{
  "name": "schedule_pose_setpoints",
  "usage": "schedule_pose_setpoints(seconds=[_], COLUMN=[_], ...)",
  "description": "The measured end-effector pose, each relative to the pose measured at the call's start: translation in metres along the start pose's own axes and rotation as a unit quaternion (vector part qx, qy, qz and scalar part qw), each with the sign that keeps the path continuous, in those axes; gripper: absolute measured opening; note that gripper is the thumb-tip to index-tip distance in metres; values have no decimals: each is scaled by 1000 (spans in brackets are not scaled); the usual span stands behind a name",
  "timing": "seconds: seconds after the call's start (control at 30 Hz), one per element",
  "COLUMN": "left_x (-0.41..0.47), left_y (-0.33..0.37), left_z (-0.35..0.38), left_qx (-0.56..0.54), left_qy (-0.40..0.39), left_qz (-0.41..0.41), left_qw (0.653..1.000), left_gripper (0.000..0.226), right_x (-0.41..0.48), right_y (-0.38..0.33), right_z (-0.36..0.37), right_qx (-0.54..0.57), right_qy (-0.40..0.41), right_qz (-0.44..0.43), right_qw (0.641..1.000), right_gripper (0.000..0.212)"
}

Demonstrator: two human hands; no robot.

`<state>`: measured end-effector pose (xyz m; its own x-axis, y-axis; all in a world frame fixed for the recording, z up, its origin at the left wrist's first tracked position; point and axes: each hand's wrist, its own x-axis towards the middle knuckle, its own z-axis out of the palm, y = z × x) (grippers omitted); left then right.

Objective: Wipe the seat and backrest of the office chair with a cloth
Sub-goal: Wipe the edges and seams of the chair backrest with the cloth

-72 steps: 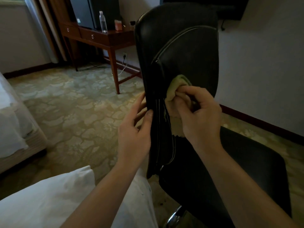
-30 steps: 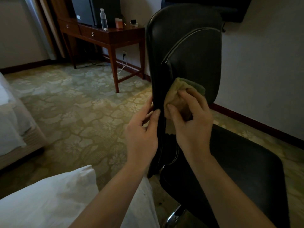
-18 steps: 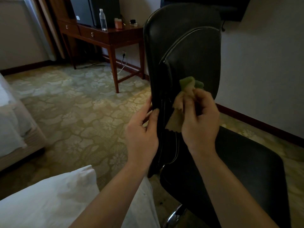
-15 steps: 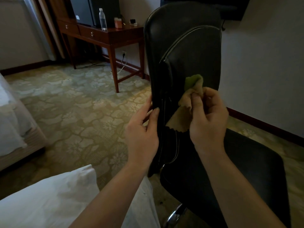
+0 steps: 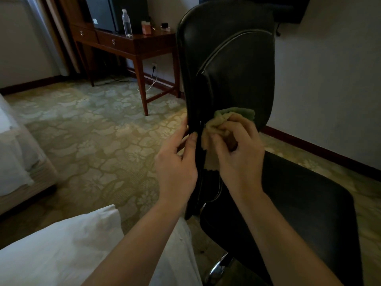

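Cloth (image 5: 216,125), yellowish with a green fold, bunched in right hand (image 5: 240,150), fingers curled round it and pressing it against the lower face of backrest (image 5: 237,69), close to the left edge. Left hand (image 5: 175,162) just beside, thumb on the front face and fingers wrapped behind that left edge, pinching backrest as if to steady it. Hands almost touching, only the edge of backrest between them.

Backrest upright, long axis vertical, rising up and away from right hand. Most of its face above the cloth, only a short strip below, down to the gap over seat (image 5: 305,203). Seat low and to the right of right hand, roughly flat, running toward the lower right corner of view. Right hand the nearer one to both stretches. By judgement, next a stroke upward or across the face, later down onto seat. Cannot tell how much of the face already wiped.

Around: wooden bench (image 5: 144,41) behind backrest, water bottle (image 5: 126,23) near its middle, small box (image 5: 146,27) just right of that. Bed (image 5: 12,151) at left edge of view, white pillow (image 5: 57,244) at lower left beside left forearm, patterned carpet (image 5: 92,131) between. Chrome base (image 5: 218,267) below seat. Nothing across the face of backrest apart from left hand's thumb near the edge. Worth keeping cloth clear of it.
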<state>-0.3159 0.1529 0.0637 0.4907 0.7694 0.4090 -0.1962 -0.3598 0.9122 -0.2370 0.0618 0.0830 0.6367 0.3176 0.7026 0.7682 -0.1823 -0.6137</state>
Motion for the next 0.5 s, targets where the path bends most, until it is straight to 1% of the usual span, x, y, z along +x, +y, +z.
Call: schedule_pose_setpoints(seconds=[0.17, 0.37, 0.5], left_x=[1, 1, 0], left_y=[-3, -1, 0], left_z=[0, 1, 2], left_qx=[3, 10, 3], left_qy=[0, 2, 5], left_qz=[3, 6, 5], left_qw=[1000, 1000, 1000], left_gripper=[44, 43, 42], right_x=[4, -10, -22], right_y=[-5, 14, 24], right_z=[9, 0, -5], right_qx=[-14, -43, -44], right_qy=[35, -5, -20], right_qz=[-10, -60, -47], right_qw=[999, 997, 998], right_gripper=[18, 16, 20])
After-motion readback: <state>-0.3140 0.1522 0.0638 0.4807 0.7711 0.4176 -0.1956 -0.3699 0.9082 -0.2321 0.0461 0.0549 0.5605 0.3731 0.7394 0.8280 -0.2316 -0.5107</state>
